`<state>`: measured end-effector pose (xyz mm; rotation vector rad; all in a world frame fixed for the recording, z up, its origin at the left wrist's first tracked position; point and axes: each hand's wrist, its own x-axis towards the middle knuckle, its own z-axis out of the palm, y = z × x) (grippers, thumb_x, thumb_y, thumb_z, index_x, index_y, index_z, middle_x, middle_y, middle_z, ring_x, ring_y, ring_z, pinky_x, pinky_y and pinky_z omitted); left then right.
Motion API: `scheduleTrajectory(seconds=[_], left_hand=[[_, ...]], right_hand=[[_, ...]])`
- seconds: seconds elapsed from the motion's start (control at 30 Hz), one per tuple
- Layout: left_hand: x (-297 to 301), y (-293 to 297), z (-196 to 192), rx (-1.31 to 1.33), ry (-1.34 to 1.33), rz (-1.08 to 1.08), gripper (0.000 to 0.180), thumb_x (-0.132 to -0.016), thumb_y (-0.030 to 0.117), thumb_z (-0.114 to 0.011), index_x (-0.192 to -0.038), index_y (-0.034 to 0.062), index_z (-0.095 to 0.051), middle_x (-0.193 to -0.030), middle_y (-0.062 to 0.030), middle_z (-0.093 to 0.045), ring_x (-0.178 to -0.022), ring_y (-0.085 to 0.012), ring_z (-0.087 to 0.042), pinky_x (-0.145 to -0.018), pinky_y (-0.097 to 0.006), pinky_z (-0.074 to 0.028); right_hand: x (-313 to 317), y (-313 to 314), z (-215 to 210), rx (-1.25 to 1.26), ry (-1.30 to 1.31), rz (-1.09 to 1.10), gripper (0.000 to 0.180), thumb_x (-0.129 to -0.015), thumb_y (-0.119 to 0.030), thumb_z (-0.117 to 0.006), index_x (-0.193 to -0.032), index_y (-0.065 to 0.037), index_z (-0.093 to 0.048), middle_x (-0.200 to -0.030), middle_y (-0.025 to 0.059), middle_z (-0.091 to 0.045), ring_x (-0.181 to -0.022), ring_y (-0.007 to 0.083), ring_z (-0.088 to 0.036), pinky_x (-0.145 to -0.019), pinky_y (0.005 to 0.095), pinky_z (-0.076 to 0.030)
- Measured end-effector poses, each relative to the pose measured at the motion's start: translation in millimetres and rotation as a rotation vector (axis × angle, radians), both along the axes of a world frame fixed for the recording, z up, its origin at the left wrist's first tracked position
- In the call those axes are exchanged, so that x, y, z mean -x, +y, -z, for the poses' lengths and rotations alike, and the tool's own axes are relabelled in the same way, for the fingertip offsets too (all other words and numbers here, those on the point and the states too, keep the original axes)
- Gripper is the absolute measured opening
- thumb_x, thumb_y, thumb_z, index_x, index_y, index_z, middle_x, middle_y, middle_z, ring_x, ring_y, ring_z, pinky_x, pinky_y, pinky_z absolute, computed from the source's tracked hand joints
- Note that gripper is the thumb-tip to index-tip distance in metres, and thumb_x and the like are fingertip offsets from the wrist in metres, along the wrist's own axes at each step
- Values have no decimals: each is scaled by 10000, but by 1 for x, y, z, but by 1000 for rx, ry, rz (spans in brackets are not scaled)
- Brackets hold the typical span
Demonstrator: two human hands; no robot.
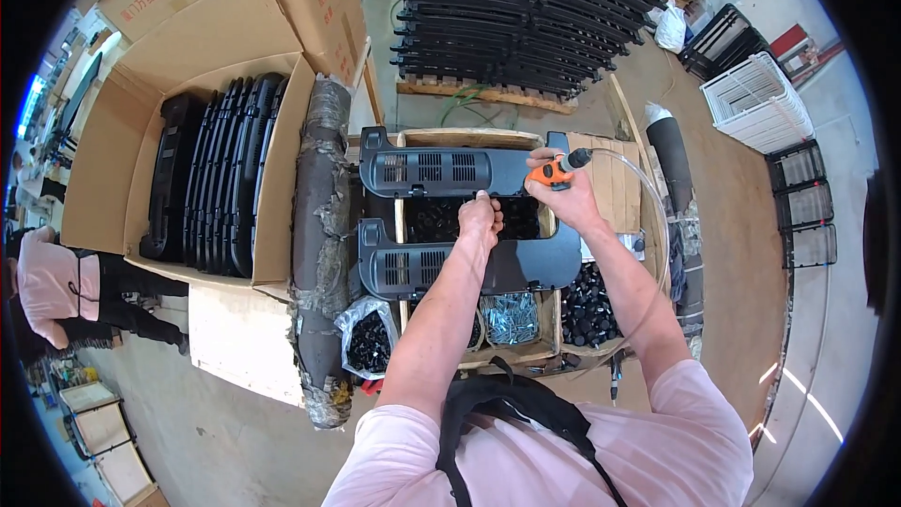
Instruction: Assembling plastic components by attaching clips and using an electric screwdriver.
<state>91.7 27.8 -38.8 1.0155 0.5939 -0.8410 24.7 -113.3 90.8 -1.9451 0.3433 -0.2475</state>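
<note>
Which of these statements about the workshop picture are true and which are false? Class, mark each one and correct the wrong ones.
1. The left hand is at the near edge of the farther vented panel. True.
2. The right hand holds an orange power tool. True.
3. The open cardboard box holds white plates. False: the open cardboard box holds black panels.
4. The white rack stands on the picture's left. False: the white rack is on the right.
5. Shiny metal parts lie on the near side of the nearer vented panel. True.
6. The plastic bag holds orange parts. False: the plastic bag holds black parts.
</note>
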Motion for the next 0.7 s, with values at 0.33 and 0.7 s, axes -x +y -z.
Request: scheduleTrajectory(seconds=[0.33,0.7], left_hand=[[10,-11,-12,-59,-33,26,471,-1148,375,-429,-810,74,-561,-669,-30,-526,-503,-135,-468,-405,-283,-354],[12,-24,-17,-90,34,-44,518,-1151,402,-387,-828,49,-586,-689,-43,-547,-504,-143,-461,-420,-291,-346]], right_hand=[[8,-7,-18,95,42,-137,481,-835,-46,-786,-1288,-54,-625,-1225,114,-719,-1157,184,-687,-1010,345,-545],[-2,-12,-21,91,-29,-104,465,-810,-70,-771,-1258,-56,-649,-1139,95,-749,-1080,184,-717,-969,340,-563]])
